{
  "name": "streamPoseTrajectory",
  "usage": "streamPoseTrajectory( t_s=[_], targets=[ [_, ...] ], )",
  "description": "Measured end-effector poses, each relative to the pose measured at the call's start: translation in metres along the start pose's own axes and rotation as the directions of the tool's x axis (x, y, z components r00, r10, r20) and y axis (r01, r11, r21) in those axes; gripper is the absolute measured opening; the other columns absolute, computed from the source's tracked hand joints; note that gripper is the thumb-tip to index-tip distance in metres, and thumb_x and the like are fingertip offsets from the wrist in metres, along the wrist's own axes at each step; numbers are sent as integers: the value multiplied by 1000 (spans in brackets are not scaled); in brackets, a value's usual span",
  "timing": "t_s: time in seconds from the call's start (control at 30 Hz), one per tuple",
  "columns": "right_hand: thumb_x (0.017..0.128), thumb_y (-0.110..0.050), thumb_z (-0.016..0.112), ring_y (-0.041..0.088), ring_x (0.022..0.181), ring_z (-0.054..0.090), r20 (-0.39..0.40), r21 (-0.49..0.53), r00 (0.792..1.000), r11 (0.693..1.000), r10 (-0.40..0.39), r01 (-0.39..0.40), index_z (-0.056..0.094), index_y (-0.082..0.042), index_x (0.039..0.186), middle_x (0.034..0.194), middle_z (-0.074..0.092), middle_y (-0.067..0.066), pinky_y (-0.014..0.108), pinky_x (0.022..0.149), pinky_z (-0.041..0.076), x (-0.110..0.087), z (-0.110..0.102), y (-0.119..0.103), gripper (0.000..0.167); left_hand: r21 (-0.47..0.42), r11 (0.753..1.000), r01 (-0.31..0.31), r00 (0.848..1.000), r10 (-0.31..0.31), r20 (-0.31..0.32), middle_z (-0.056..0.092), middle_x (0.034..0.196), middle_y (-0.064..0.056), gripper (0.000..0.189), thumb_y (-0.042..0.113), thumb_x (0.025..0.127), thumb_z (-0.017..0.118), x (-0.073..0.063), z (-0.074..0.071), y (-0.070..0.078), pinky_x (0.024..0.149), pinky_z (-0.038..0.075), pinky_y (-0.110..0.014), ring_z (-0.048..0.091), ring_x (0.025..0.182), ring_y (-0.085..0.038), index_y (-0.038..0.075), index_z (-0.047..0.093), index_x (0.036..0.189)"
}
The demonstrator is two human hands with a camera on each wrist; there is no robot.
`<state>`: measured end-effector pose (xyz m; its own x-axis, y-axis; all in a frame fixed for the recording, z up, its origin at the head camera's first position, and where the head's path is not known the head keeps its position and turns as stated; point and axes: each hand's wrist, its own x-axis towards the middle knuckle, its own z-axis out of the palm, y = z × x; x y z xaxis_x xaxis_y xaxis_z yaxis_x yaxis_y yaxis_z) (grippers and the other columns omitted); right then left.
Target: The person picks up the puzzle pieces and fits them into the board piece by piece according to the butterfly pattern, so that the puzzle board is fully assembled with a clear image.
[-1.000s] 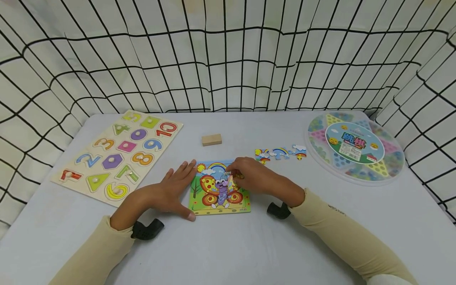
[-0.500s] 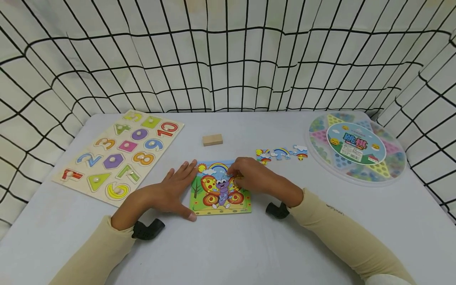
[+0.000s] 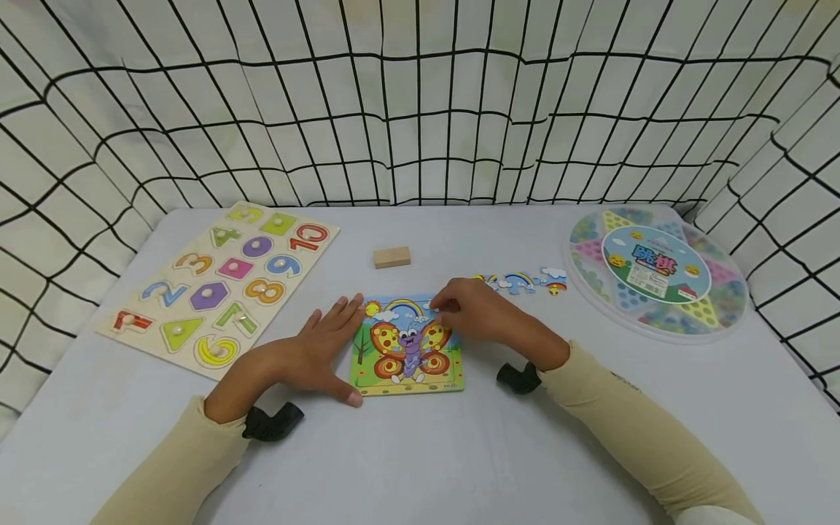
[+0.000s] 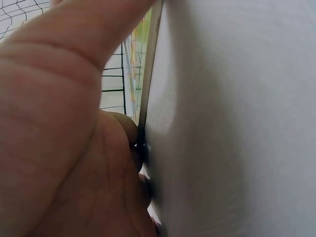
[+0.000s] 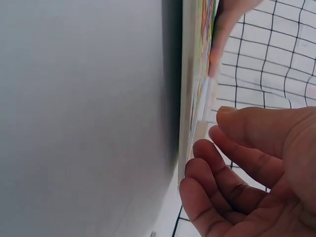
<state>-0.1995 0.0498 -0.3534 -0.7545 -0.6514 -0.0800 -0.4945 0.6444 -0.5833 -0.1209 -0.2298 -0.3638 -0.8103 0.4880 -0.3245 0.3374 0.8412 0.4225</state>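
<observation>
One table [image 3: 420, 459], black grid [image 3: 450, 111] beyond

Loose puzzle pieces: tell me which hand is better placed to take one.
Likely the right hand: it is nearest the loose puzzle pieces and appears to hold nothing. The left hand lies spread along the left edge of the butterfly puzzle.

Beige sleeves [image 3: 633, 426], one seemingly lettered, adjoin black cameras [image 3: 272, 424].

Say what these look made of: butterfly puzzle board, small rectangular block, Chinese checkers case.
Butterfly puzzle board: probably wood or fibreboard, printed face; bare tan edge in right wrist view.
Small rectangular block: likely unpainted wood; plain tan, matte.
Chinese checkers case: probably clear plastic; blurred colours show through around its printed label.
</observation>
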Motion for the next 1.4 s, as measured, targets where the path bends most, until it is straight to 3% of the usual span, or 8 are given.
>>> streamPoseTrajectory(
  t_s=[0.37,0.77,1.4],
  targets=[
    [93,-12,66,20,97,55,-84,12,992,996,93,-92,70,-6,118,105,64,3,33,84,49,-7,-17,11,26,1,1000,10,1000,-10,4,-9,162,-14,132,65,66,78,-1,-1,1,112,-6,-60,-13,146,-33,1,4,155],
    [90,-9,70,24,99,57,-154,-5,987,999,45,-46,70,-3,117,109,66,8,37,87,49,-8,-28,34,27,-4,1000,5,1000,-5,2,-9,162,-14,132,65,67,78,0,0,2,112,-7,-60,-13,146,-33,1,4,155],
    [87,-10,72,29,115,53,-103,-13,988,993,112,-114,61,-2,130,124,60,14,46,98,43,-4,-37,60,45,-9,1000,14,1000,-14,1,-10,162,-13,131,63,66,79,-1,0,3,113,-6,-59,-13,146,-32,2,4,155]
  ],
)
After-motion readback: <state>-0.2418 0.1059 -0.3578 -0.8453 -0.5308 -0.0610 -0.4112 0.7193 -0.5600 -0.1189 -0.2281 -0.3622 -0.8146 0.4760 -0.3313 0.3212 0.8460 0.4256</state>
